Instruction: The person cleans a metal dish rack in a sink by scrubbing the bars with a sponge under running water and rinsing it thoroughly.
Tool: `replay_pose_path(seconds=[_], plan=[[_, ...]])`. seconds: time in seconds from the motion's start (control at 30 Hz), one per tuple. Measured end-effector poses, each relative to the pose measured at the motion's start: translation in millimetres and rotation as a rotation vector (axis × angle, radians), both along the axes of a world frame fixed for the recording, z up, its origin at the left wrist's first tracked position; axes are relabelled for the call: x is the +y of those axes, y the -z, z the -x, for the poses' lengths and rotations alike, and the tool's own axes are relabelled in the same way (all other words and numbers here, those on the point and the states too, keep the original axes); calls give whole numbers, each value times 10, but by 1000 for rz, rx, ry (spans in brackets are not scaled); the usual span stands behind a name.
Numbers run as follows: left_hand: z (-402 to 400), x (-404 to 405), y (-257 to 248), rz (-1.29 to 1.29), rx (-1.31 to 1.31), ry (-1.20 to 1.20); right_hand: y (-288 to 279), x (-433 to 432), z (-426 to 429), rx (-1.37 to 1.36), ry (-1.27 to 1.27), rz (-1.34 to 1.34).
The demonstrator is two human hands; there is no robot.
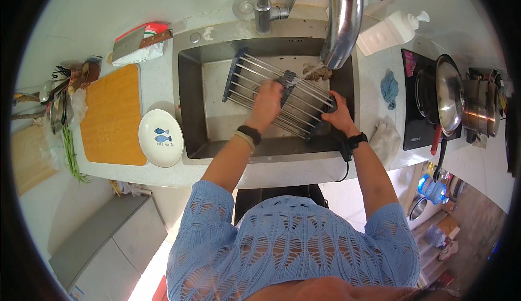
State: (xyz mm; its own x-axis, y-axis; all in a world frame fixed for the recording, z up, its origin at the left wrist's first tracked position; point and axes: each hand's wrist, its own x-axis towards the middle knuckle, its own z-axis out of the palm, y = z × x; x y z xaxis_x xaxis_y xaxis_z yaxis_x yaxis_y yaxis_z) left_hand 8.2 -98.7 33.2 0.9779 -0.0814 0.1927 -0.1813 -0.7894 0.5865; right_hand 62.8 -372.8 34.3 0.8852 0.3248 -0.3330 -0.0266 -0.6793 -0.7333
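Observation:
A metal-barred rack [260, 71] with dark plastic ends and a dark middle piece lies tilted inside the stainless steel sink [266, 151]. My right hand [341, 113] grips its right end, thumb and fingers around the dark edge. My left hand [268, 99], slightly blurred, is on the bars beside the middle piece; whether it holds something is hidden. Water from the chrome faucet spout [342, 28] runs onto the middle piece. A crumpled brown cloth or scrap [318, 73] lies in the sink behind the rack.
Left of the sink are an oval plate [160, 154], an orange cutting board [114, 117] and a cleaver [130, 45]. To the right are a white pump bottle [386, 34], a blue cloth [389, 90], a pale cloth [384, 140] and a black cooktop [415, 132] with pans.

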Motion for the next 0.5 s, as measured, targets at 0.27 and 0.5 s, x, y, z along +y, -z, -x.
replay_pose_path(seconds=[0.27,0.5], plan=[[21,-113,-186,171,21,-211,17,29,-27,47,23,6],[103,-885,-166,188,146,127,77,30,-83,23,-27,13]])
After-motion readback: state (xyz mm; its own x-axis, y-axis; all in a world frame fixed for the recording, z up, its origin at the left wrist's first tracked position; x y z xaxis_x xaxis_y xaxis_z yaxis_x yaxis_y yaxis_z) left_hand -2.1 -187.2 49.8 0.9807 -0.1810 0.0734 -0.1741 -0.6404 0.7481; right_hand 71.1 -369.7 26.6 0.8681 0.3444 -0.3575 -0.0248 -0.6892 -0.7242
